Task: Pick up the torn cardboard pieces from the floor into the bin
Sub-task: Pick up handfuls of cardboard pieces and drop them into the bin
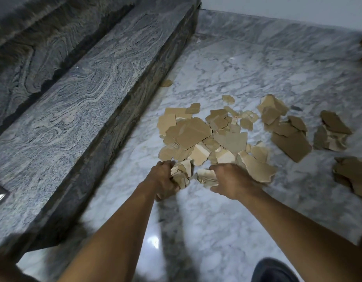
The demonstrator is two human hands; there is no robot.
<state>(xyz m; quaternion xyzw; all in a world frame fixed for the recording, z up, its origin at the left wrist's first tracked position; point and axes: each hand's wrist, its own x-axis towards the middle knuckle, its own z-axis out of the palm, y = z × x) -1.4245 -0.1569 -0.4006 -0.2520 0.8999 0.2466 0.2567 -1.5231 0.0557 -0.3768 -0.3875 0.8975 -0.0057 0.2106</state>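
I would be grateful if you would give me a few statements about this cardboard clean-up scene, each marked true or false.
1. The left hand grips cardboard pieces at the heap's near edge. True.
2. The right hand hangs empty. False: it too grips pieces.
3. Grey stone steps rise to the left of the heap. True.
4. The heap rests on a step. False: it lies on the marble floor.
5. One small piece lies apart, by the foot of the lowest step. True.

Torn tan cardboard pcs point(198, 133), heaped on marble floor point(257, 64)
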